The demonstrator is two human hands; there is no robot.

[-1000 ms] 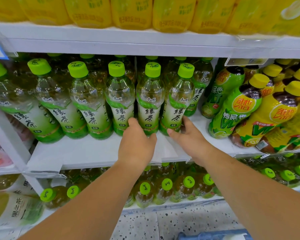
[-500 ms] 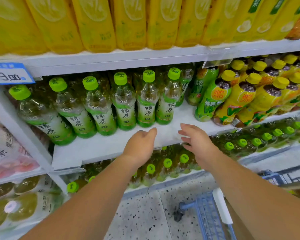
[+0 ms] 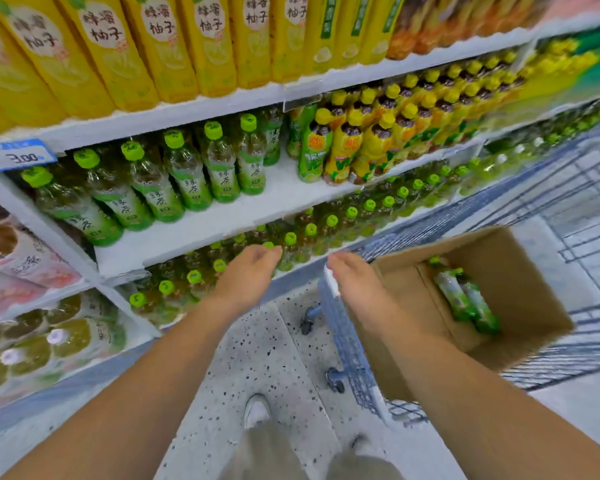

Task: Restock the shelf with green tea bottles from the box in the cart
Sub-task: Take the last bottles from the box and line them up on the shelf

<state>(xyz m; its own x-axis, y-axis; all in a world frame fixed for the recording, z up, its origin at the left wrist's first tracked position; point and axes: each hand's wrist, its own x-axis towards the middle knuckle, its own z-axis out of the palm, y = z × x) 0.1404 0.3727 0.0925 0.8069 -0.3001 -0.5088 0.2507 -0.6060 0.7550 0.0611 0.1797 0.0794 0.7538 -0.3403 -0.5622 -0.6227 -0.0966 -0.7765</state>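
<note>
Several green tea bottles with lime caps stand in a row on the white middle shelf. An open cardboard box sits in the blue wire cart at the right, and a few green tea bottles lie inside it. My left hand hovers below the shelf edge, fingers relaxed and empty. My right hand is beside the box's near left wall, also relaxed and holding nothing.
Yellow drink bottles fill the top shelf. Yellow-capped bottles stand right of the green tea. More green-capped bottles fill the lower shelf. A price tag hangs at the left. Speckled floor and my shoe are below.
Both hands have let go of the shelved bottles and drawn back and down from the shelf. My view has swung right and down, bringing the cart and the box into sight.
</note>
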